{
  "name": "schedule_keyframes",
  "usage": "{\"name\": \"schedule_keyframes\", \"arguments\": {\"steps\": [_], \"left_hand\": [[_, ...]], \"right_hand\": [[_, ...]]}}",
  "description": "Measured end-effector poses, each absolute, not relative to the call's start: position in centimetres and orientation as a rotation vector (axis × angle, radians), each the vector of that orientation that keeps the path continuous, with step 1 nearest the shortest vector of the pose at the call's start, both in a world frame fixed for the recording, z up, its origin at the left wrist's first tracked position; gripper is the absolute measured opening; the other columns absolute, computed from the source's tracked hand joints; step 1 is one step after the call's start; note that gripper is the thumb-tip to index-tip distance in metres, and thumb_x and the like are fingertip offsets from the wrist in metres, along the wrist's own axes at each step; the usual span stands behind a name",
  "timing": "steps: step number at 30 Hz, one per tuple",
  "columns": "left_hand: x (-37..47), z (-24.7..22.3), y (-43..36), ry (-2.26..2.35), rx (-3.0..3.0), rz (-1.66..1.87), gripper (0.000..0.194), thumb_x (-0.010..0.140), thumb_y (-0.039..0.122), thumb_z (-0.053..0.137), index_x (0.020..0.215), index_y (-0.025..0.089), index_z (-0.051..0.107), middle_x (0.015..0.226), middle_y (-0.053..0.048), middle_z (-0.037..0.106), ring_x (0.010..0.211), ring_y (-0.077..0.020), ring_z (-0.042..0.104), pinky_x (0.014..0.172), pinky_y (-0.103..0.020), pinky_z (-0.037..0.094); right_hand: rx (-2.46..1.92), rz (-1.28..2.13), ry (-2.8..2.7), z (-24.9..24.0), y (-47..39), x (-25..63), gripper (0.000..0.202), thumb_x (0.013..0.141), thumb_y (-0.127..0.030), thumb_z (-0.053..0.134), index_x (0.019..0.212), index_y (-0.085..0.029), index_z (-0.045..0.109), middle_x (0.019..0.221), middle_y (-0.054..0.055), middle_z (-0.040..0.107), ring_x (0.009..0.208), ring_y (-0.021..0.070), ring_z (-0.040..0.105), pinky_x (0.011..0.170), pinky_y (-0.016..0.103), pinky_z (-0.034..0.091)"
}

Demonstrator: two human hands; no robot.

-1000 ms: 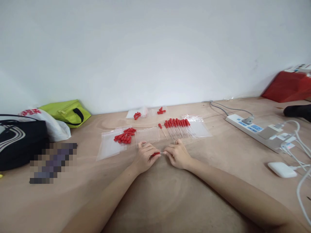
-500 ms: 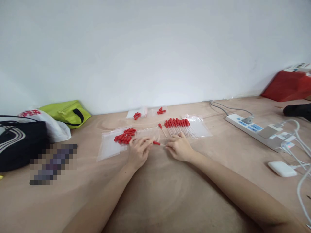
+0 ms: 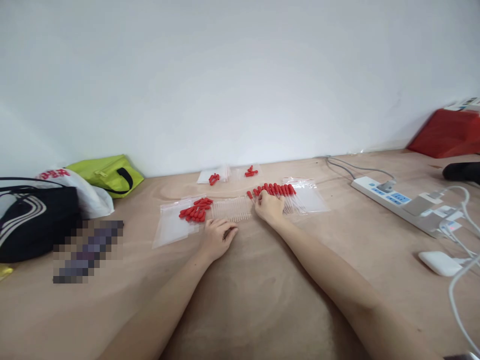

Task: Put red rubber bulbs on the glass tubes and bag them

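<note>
My left hand (image 3: 218, 239) rests on the wooden table, fingers loosely bent and apart, with nothing visible in it. Just beyond it lies a row of clear thin dropper tubes (image 3: 231, 207), and red rubber bulbs (image 3: 195, 211) are piled on a clear zip bag (image 3: 168, 227). My right hand (image 3: 269, 206) is closed in a pinch on a dropper at the left end of a row of red-bulbed droppers (image 3: 283, 190); the fingers hide most of its stem. One single dropper (image 3: 250, 195) lies left of those fingertips.
Small bags with red bulbs (image 3: 214, 179) lie by the wall. On the right are a power strip (image 3: 390, 197) with cables and a white charger case (image 3: 440, 263). A black bag (image 3: 41, 220), a white plastic bag (image 3: 95, 200) and a green pouch (image 3: 108, 175) stand left.
My right hand has moved forward to the dropper row, away from my left hand. The dropper that lay between both hands is gone from there. My left hand has drawn back slightly.
</note>
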State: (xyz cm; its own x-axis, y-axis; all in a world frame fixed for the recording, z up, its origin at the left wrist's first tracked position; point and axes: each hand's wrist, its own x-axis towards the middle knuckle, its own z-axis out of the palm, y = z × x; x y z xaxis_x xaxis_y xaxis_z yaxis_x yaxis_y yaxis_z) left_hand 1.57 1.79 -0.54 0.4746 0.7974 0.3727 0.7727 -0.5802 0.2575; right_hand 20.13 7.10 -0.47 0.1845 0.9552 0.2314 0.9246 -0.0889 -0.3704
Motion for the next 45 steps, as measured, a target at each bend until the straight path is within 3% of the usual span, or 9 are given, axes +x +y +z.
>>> {"name": "schedule_keyframes", "arguments": {"steps": [10,15,19,23,32,37,41,45], "left_hand": [[1.8,-0.6,1.9,1.435,2.667,0.72,0.013,0.081,0.025,0.05,0.08,0.023,0.063,0.081,0.0,0.066,0.077,-0.0172,0.057,0.072,-0.033,0.033],[0.5,0.5,3.1,2.075,2.505,0.903,0.014,0.074,0.03,0.057,0.067,0.019,0.06,0.079,-0.005,0.058,0.083,-0.0223,0.052,0.071,-0.032,0.034],[-1.5,1.4,4.3,2.508,2.285,0.744,0.018,0.073,0.037,0.056,0.077,0.02,0.06,0.082,-0.007,0.054,0.087,-0.0268,0.049,0.072,-0.036,0.033],[-2.6,1.4,4.9,2.588,2.258,0.663,0.021,0.073,0.04,0.055,0.078,0.021,0.062,0.088,-0.009,0.052,0.089,-0.0276,0.047,0.074,-0.038,0.032],[-2.5,1.0,4.9,2.503,2.3,0.904,0.022,0.076,0.036,0.054,0.073,0.018,0.065,0.087,-0.009,0.052,0.089,-0.0279,0.046,0.075,-0.039,0.034],[-0.1,0.7,3.9,1.748,2.559,1.245,0.017,0.078,0.03,0.053,0.072,0.016,0.06,0.078,-0.005,0.053,0.08,-0.0202,0.05,0.076,-0.033,0.039],[2.2,-0.1,2.2,1.336,2.59,1.065,0.012,0.08,0.026,0.051,0.073,0.017,0.056,0.076,-0.003,0.053,0.075,-0.0165,0.052,0.069,-0.029,0.042],[2.8,-0.9,1.3,1.253,2.543,0.911,0.008,0.08,0.023,0.051,0.076,0.018,0.055,0.077,-0.002,0.055,0.074,-0.0161,0.054,0.067,-0.028,0.044]], "right_hand": [[-2.005,0.017,-1.777,-0.3,6.8,19.5,0.025,0.079,-0.029,0.043,0.091,-0.012,0.057,0.084,0.014,0.066,0.082,0.0249,0.059,0.077,0.039,0.024],[-2.022,0.138,-1.857,0.2,6.5,18.2,0.027,0.079,-0.033,0.043,0.079,-0.017,0.065,0.081,0.011,0.066,0.081,0.0229,0.058,0.08,0.039,0.024],[-2.091,0.212,-1.867,0.3,6.6,17.5,0.032,0.077,-0.038,0.044,0.077,-0.015,0.066,0.081,0.012,0.066,0.08,0.0236,0.059,0.083,0.041,0.023],[-2.117,0.291,-1.844,0.4,6.9,17.2,0.03,0.076,-0.039,0.046,0.077,-0.016,0.066,0.081,0.011,0.067,0.08,0.0231,0.059,0.087,0.043,0.022],[-2.15,0.398,-1.818,1.1,7.3,16.7,0.025,0.074,-0.032,0.048,0.081,-0.015,0.065,0.083,0.013,0.067,0.08,0.0237,0.061,0.085,0.043,0.025],[-2.113,0.365,-1.839,1.0,7.0,16.9,0.025,0.076,-0.028,0.045,0.077,-0.013,0.065,0.083,0.014,0.067,0.08,0.0244,0.061,0.082,0.042,0.029],[-1.853,0.259,-1.927,0.4,5.8,18.8,0.023,0.079,-0.025,0.042,0.079,-0.012,0.061,0.084,0.014,0.066,0.081,0.0237,0.06,0.073,0.033,0.036],[-1.482,0.241,-1.996,-1.1,3.5,22.0,0.016,0.083,-0.023,0.039,0.085,-0.014,0.052,0.075,0.009,0.063,0.067,0.0185,0.057,0.061,0.027,0.038]]}}
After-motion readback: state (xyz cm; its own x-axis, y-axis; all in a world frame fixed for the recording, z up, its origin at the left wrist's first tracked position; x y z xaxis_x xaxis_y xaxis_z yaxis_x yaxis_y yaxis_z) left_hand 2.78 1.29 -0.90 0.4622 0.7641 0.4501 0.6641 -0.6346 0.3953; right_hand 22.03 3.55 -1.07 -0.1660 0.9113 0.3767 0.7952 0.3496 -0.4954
